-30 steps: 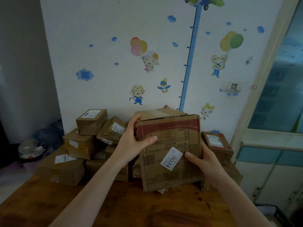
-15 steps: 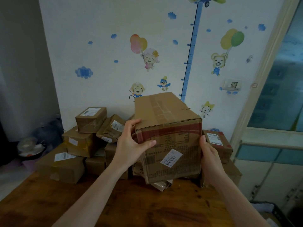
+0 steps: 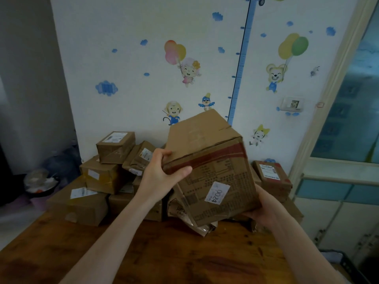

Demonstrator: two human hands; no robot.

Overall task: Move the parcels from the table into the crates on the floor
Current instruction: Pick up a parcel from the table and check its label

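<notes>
Above the wooden surface (image 3: 164,255), heaped with parcels (image 3: 102,177) along the stickered wall, the tilted box marked 0024 (image 3: 215,167) hangs clear of the pile, left hand (image 3: 162,178) gripping its upper corner, right hand (image 3: 265,211) cupping its lower edge, likely to share its bulk.

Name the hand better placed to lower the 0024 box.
Right, probably: the right hand cups the box under its lower corner, nearest the dark crate; the left hand only grips the top edge.
</notes>
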